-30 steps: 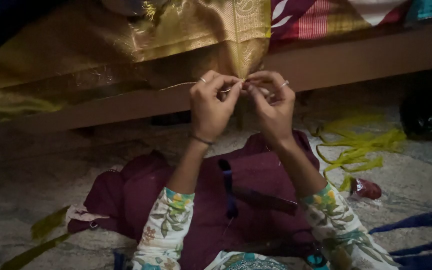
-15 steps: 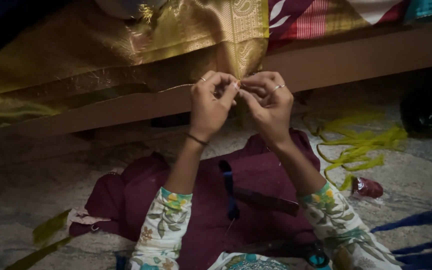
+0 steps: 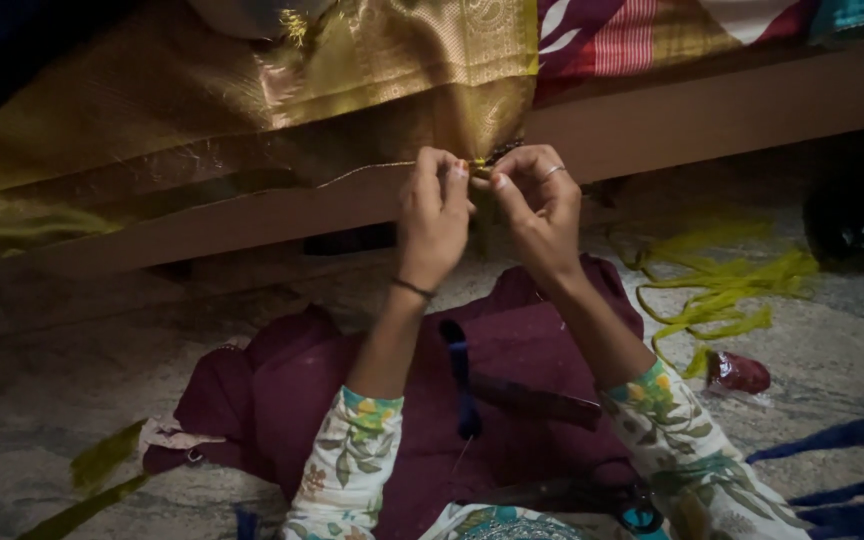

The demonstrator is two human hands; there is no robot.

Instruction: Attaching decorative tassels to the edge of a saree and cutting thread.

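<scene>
Both hands are raised in front of a wooden bed frame (image 3: 712, 120), working at the lower corner of a gold brocade cloth (image 3: 352, 80) that hangs over the frame's edge. The left hand (image 3: 435, 215) has its fingertips pinched together on the hem of the cloth, right at the corner, with a dark band around the wrist. The right hand (image 3: 537, 205), wearing a ring, meets it just beside that spot, its thumb and forefinger closed in a tight grip on something very fine at the cloth's edge; whether this is a thread, a tassel strand or a needle is too small and dim to tell. The two hands touch or nearly touch at the fingertips.

Both forearms wear floral-print sleeves (image 3: 347, 460). Below the arms a maroon cloth (image 3: 542, 350) lies spread on the floor, with a dark blue strip (image 3: 462, 380) across it. To the right, a loose tangle of yellow-green threads (image 3: 717, 290) lies on the floor, and near it a small red wrapped bundle (image 3: 739, 372). Dark blue strips (image 3: 832, 435) lie at the far right. On the bed above sits a striped red fabric (image 3: 632, 35)
</scene>
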